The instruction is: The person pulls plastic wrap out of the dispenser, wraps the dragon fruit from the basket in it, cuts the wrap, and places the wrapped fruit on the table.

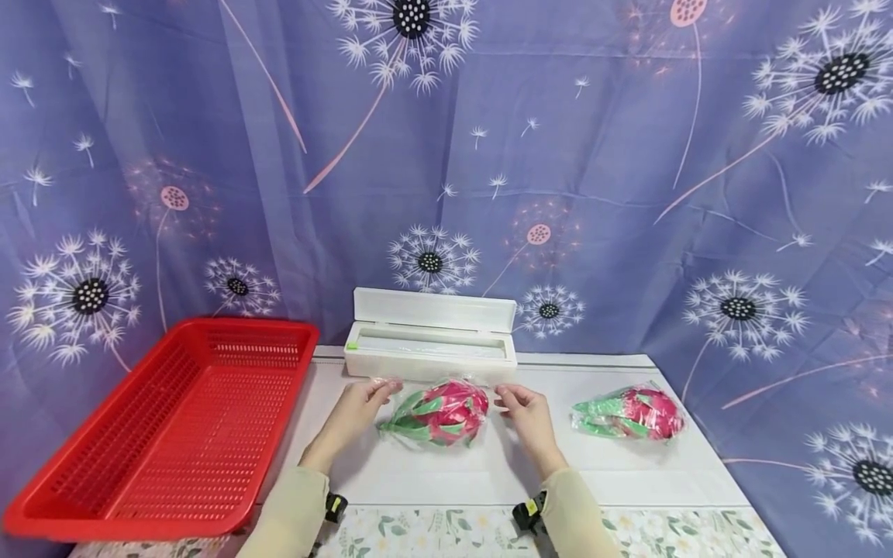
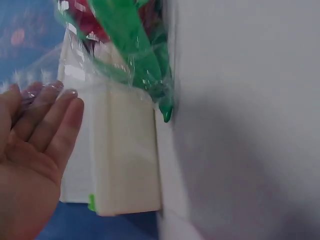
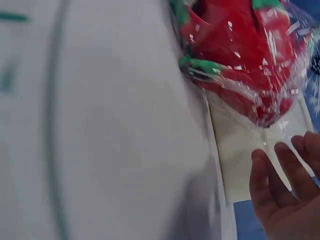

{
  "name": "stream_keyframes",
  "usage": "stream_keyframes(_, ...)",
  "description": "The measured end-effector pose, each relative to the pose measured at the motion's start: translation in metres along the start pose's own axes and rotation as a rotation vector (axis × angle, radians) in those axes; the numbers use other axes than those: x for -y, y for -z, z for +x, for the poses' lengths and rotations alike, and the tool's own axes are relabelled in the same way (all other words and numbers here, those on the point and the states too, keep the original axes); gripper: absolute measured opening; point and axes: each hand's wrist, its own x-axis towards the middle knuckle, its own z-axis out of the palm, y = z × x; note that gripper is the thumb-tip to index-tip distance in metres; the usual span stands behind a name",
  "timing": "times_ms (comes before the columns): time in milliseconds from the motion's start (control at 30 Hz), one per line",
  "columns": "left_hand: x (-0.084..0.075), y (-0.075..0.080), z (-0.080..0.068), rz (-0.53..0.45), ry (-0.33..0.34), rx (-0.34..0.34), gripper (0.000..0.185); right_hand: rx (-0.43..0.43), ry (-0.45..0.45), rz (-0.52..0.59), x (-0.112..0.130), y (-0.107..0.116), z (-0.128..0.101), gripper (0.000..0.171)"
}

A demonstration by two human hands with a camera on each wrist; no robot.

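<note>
White table [image 1: 628, 473] (dandelion curtain [image 1: 628, 155] behind).

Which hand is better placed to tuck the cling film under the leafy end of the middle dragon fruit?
Probably the left hand: it sits beside the dragon fruit at its green-leaf end; the right hand flanks the round end.

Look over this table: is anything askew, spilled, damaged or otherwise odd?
Nothing is spilled or broken. One thing stands out: the red basket hangs over the left edge of the table. The film dispenser box stands open, and both dragon fruits lie wrapped in film, the left hand and right hand beside the nearer one.
</note>
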Motion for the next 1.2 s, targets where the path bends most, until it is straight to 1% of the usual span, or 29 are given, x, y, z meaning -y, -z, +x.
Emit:
stream_keyframes(100,-0.01,-0.004,-0.014,0.137,-0.081,0.001,0.025,-0.014,0.036,-0.059,0.0,-0.001,-0.006,0.024)
stream_keyframes(200,-0.019,-0.01,-0.027,0.271,-0.176,0.011,0.027,-0.021,0.056,-0.114,-0.001,-0.001,-0.011,0.022)
stream_keyframes(267,-0.024,-0.014,-0.035,0.378,-0.235,0.013,0.027,-0.023,0.058,-0.146,-0.001,-0.001,-0.013,0.021)
stream_keyframes(367,-0.028,-0.019,-0.044,0.51,-0.324,0.018,0.023,-0.029,0.06,-0.207,-0.001,0.0,-0.017,0.021)
stream_keyframes(467,-0.031,-0.023,-0.05,0.613,-0.398,0.026,0.017,-0.039,0.06,-0.278,0.0,0.002,-0.019,0.021)
stream_keyframes(533,-0.032,-0.027,-0.052,0.668,-0.429,0.042,0.013,-0.046,0.068,-0.32,0.001,0.003,-0.021,0.021)
stream_keyframes(633,-0.035,-0.033,-0.052,0.758,-0.445,0.076,0.012,-0.054,0.097,-0.365,0.003,0.004,-0.022,0.019)
stream_keyframes(767,-0.038,-0.039,-0.05,0.887,-0.471,0.163,0.011,-0.054,0.146,-0.405,0.004,0.004,-0.023,0.016)
stream_keyframes(833,-0.04,-0.039,-0.05,0.882,-0.484,0.201,0.01,-0.036,0.159,-0.416,0.005,0.003,-0.023,0.015)
stream_keyframes(867,-0.041,-0.038,-0.05,0.852,-0.484,0.203,0.011,-0.025,0.164,-0.423,0.005,0.003,-0.023,0.015)
stream_keyframes(933,-0.045,-0.034,-0.048,0.745,-0.476,0.159,0.016,0.003,0.17,-0.427,0.005,0.003,-0.023,0.014)
stream_keyframes(1000,-0.048,-0.031,-0.04,0.609,-0.452,0.099,0.018,0.021,0.178,-0.433,0.006,0.003,-0.022,0.013)
stream_keyframes(1033,-0.049,-0.03,-0.033,0.543,-0.424,0.075,0.019,0.025,0.183,-0.435,0.006,0.003,-0.022,0.013)
stream_keyframes(1067,-0.048,-0.03,-0.025,0.485,-0.386,0.063,0.024,0.027,0.19,-0.435,0.006,0.004,-0.021,0.012)
stream_keyframes(1100,-0.047,-0.031,-0.016,0.439,-0.339,0.068,0.033,0.028,0.195,-0.435,0.007,0.004,-0.021,0.011)
stream_keyframes(1167,-0.04,-0.035,0.001,0.361,-0.211,0.129,0.056,0.035,0.215,-0.441,0.008,0.005,-0.02,0.011)
stream_keyframes(1200,-0.037,-0.038,0.008,0.324,-0.139,0.174,0.069,0.045,0.219,-0.443,0.008,0.005,-0.021,0.01)
